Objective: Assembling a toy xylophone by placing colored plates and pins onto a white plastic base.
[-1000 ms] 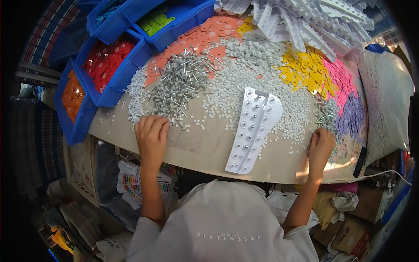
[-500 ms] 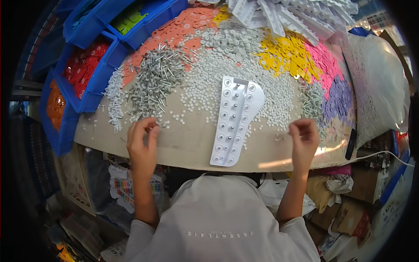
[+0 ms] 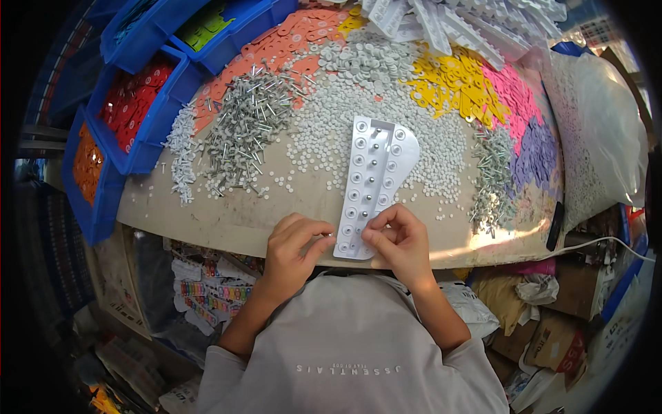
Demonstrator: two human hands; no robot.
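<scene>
Left fingers [image 3: 314, 228] tight on tiny piece [image 3: 331, 234] (unidentifiable), right fingers [image 3: 381, 241] at white block [image 3: 363, 186], hold unclear

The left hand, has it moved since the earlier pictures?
Yes. Judged against the pile of metal pins, the left hand has moved right and down in the picture.

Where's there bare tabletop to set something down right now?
Two bare patches of tabletop: left of the white tray, between the metal pin pile and left hand; and right of it, between the right hand and the smaller pin heap. Crowded: behind the tray, white discs; farther back, yellow tags and coral tags.
</scene>
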